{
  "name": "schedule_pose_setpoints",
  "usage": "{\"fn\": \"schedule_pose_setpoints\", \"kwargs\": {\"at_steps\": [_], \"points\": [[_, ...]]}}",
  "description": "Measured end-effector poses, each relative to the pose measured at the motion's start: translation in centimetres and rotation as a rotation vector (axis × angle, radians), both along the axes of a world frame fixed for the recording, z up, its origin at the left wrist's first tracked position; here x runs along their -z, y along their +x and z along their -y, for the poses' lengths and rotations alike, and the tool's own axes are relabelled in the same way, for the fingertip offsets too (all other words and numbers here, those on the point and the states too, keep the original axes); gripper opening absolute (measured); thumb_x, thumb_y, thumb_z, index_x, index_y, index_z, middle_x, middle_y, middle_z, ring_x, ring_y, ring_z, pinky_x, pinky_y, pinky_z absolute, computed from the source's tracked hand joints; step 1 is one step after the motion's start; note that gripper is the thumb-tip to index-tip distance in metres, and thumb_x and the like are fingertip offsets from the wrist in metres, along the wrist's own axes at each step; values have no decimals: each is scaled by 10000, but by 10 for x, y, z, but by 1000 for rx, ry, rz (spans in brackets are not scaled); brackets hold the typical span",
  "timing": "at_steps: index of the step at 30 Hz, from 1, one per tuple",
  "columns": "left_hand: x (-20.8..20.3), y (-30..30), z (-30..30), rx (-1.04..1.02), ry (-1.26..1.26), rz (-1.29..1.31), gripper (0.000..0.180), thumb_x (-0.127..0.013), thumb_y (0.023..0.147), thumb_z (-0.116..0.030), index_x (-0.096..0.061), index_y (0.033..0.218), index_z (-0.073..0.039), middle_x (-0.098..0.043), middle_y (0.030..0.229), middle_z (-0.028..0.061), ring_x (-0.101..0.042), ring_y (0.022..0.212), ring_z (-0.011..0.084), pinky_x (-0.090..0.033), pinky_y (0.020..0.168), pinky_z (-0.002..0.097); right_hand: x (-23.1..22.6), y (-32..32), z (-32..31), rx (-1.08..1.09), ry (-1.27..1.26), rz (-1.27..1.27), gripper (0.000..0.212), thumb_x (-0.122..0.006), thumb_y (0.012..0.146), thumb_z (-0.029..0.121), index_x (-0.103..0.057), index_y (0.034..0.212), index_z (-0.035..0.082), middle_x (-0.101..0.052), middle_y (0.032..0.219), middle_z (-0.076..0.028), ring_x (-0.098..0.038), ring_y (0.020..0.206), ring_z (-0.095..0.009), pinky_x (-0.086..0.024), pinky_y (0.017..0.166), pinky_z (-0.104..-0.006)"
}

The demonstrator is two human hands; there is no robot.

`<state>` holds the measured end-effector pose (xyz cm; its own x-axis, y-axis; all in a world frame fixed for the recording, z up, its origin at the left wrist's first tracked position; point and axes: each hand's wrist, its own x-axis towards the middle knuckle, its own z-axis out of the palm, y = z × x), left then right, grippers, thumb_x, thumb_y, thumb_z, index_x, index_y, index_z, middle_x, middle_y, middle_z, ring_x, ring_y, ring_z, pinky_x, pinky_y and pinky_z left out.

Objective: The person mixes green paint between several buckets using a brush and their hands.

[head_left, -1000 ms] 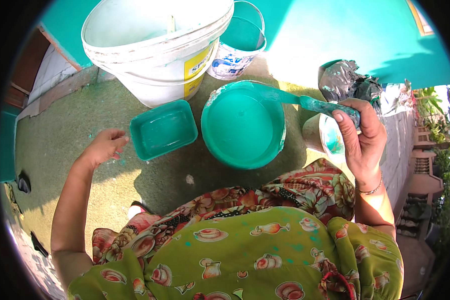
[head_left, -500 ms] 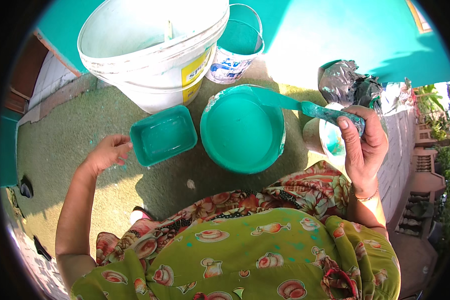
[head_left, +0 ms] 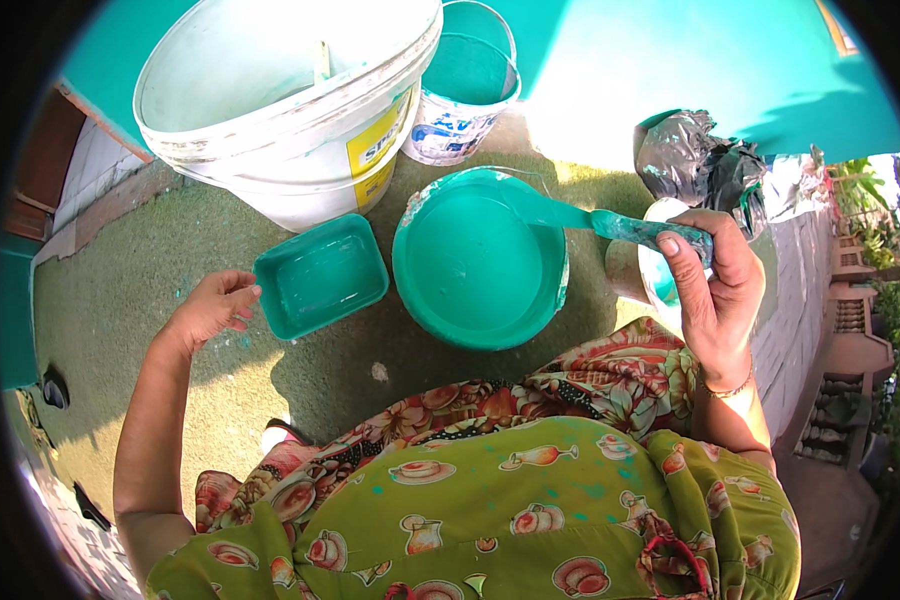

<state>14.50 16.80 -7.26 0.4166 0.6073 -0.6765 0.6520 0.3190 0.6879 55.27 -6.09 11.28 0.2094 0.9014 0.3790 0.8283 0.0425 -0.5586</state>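
Observation:
My right hand (head_left: 718,285) is closed round the handle of a long, flat-bladed tool (head_left: 650,230) smeared with teal paint. Its blade reaches left over the rim of a round bucket (head_left: 407,290) that holds smooth teal paint (head_left: 480,265). Left of this bucket is a rectangular teal tray (head_left: 322,328), its inside wet with a little paint. The fingers of my left hand (head_left: 215,308) are bent at the tray's left edge, thumb against the rim; some fingertips are hidden.
Beyond the tray stands a large white tub (head_left: 270,150) with a stick inside. A smaller white pail (head_left: 450,130), teal inside, stands beside it. A paint-stained container (head_left: 625,268) lies behind my right hand. Black plastic bags (head_left: 705,165) rest near the teal wall (head_left: 770,60).
The view has shifted slightly, moving the tub and buckets a little left in it. My right hand and the tool have moved slightly left and down; my left hand stays at the tray's edge.

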Motion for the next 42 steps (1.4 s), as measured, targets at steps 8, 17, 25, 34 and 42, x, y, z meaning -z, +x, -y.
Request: {"fn": "schedule_pose_setpoints", "kwargs": {"at_steps": [8,17,25,34,42], "points": [[2,1,-1,9,-12,9,473,-619,900,-254,-509,1237,60,-602,1047,103,-582,827,166,-524,698,297,6,6,-3,9,-33,23,119,-676,872,87,-607,916,1,-554,728,-31,-490,635,-104,-405,576,-242],[5,-2,-2,-29,-28,12,456,-630,895,-240,-520,1225,55,-604,1047,97,-582,806,156,-524,692,290,15,13,-13,-26,-52,187,163,-709,847,139,-603,854,15,-537,634,-72,-491,570,-163,-407,543,-286],[2,0,-1,-37,-42,30,461,-626,898,-236,-515,1240,54,-597,1087,102,-585,819,164,-526,699,294,82,64,-75,-123,-481,199,318,-680,846,312,-603,857,4,-578,661,-193,-564,612,-376,-446,587,-436],[0,-10,16,-114,-98,-1,484,-618,904,-226,-494,1266,70,-602,1060,109,-591,829,168,-534,706,308,167,86,-94,19,-524,170,360,-700,829,353,-603,891,12,-624,758,-187,-623,726,-353,-484,686,-422],[-6,-6,16,-149,-133,39,474,-624,901,-204,-496,1265,73,-604,1071,115,-604,814,171,-545,691,304,144,82,-94,81,-494,222,543,-693,797,479,-579,1043,9,-659,813,-186,-651,790,-361,-506,718,-427]]}}
